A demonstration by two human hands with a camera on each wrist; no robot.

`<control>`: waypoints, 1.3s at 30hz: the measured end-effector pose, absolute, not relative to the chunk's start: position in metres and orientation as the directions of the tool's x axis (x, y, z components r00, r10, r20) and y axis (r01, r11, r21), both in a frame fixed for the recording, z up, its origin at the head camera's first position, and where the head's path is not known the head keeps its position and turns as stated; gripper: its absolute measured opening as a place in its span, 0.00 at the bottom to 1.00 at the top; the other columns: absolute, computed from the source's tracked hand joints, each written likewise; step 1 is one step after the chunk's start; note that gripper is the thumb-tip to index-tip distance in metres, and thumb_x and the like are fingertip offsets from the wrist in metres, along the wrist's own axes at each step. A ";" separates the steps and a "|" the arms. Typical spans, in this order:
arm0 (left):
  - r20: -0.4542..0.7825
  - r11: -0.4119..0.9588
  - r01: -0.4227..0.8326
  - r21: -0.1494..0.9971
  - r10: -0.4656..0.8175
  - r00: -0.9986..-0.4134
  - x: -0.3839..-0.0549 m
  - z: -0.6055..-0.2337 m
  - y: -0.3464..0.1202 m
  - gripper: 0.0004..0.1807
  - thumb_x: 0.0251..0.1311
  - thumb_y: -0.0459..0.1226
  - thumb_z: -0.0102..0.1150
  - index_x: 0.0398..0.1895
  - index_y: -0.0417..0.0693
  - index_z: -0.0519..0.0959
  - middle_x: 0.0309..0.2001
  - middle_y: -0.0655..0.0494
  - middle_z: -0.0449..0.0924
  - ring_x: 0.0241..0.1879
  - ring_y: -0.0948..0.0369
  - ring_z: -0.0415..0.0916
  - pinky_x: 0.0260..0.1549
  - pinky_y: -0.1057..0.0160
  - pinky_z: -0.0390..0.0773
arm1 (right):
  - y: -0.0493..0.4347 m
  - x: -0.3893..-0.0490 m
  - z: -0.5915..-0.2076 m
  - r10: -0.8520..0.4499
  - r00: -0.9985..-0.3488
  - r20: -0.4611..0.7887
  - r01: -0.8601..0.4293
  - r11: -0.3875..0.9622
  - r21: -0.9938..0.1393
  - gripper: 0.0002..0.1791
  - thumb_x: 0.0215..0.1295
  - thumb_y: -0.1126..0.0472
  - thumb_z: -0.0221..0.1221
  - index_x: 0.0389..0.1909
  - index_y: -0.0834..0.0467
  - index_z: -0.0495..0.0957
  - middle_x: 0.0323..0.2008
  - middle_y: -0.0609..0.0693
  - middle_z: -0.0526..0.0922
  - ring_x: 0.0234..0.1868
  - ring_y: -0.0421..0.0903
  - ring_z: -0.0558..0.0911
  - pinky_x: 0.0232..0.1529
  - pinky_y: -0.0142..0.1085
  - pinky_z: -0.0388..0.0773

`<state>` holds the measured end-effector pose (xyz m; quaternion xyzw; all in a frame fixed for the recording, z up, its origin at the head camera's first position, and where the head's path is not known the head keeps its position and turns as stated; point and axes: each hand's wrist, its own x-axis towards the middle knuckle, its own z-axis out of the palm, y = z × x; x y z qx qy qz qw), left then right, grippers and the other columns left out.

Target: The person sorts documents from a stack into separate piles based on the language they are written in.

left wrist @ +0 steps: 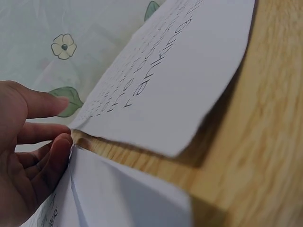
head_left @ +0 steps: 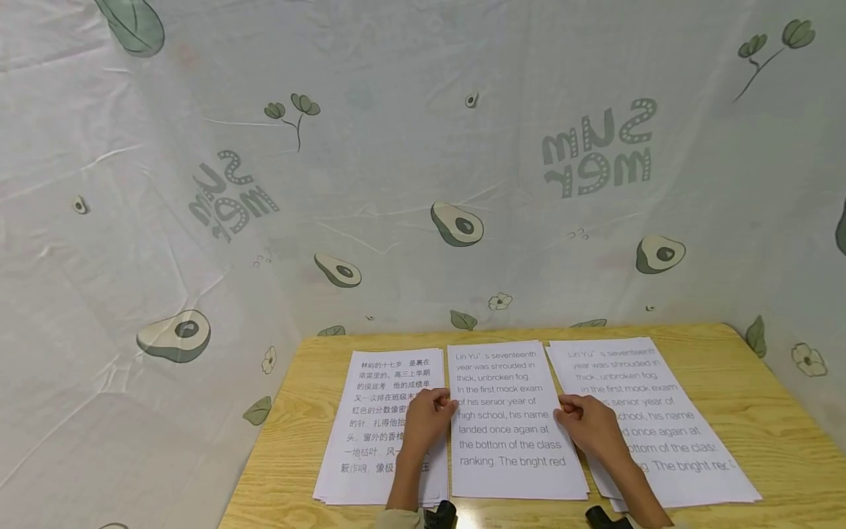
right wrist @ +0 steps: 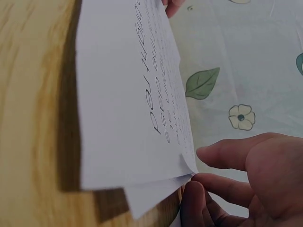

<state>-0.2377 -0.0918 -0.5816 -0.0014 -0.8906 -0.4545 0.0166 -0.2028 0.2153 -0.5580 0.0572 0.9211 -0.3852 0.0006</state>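
Note:
The middle printed sheet of paper, with English text, lies between my two hands. My left hand pinches its left edge, thumb above and curled fingers at the edge. On the opposite side my right hand pinches the right edge with thumb and index finger. In the left wrist view the near edge of the middle sheet stands off the wood with a shadow below. In the right wrist view a small crease shows where the sheet meets the fingertips, and another paper corner juts out underneath.
A stack of pages with Chinese text lies on the left, partly under my left forearm. Another stack with English text fans out on the right, under my right forearm. The wooden table ends at a patterned cloth.

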 end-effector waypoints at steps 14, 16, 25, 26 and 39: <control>0.057 0.592 0.055 0.804 0.015 -0.998 -0.235 -0.575 -0.088 0.21 0.67 0.39 0.71 0.60 0.40 0.87 0.37 0.60 0.80 0.35 0.67 0.73 0.33 0.71 0.76 | 0.213 -0.201 -0.556 0.092 -0.996 -0.006 0.069 0.707 -0.704 0.24 0.71 0.60 0.66 0.62 0.70 0.82 0.50 0.63 0.88 0.44 0.52 0.86 0.41 0.40 0.80; 0.067 0.595 0.065 0.801 0.018 -0.998 -0.234 -0.573 -0.087 0.21 0.67 0.38 0.71 0.60 0.40 0.87 0.37 0.60 0.80 0.35 0.67 0.73 0.33 0.71 0.77 | 0.213 -0.200 -0.556 0.092 -0.996 0.002 0.064 0.705 -0.706 0.24 0.71 0.60 0.66 0.63 0.70 0.82 0.51 0.64 0.88 0.46 0.54 0.87 0.43 0.42 0.81; 0.114 0.551 0.110 0.827 0.027 -0.993 -0.231 -0.569 -0.085 0.19 0.66 0.36 0.71 0.60 0.44 0.87 0.40 0.58 0.84 0.36 0.69 0.76 0.34 0.71 0.79 | 0.209 -0.198 -0.554 0.060 -0.997 0.040 0.009 0.657 -0.753 0.23 0.70 0.63 0.68 0.64 0.65 0.83 0.48 0.58 0.90 0.46 0.51 0.88 0.43 0.33 0.81; 0.114 0.539 0.112 0.835 0.029 -0.993 -0.230 -0.568 -0.085 0.19 0.66 0.36 0.72 0.60 0.44 0.87 0.40 0.58 0.85 0.36 0.69 0.77 0.35 0.71 0.79 | 0.209 -0.198 -0.553 0.056 -0.998 0.039 0.007 0.651 -0.759 0.23 0.70 0.63 0.67 0.64 0.65 0.83 0.48 0.57 0.90 0.46 0.50 0.88 0.42 0.32 0.80; 0.091 0.462 0.087 0.883 0.012 -0.996 -0.230 -0.564 -0.083 0.23 0.61 0.25 0.70 0.61 0.43 0.86 0.43 0.52 0.87 0.38 0.67 0.83 0.35 0.73 0.83 | 0.209 -0.195 -0.541 0.046 -0.999 -0.015 0.036 0.522 -0.852 0.24 0.74 0.65 0.64 0.68 0.64 0.79 0.53 0.59 0.88 0.51 0.49 0.87 0.42 0.26 0.79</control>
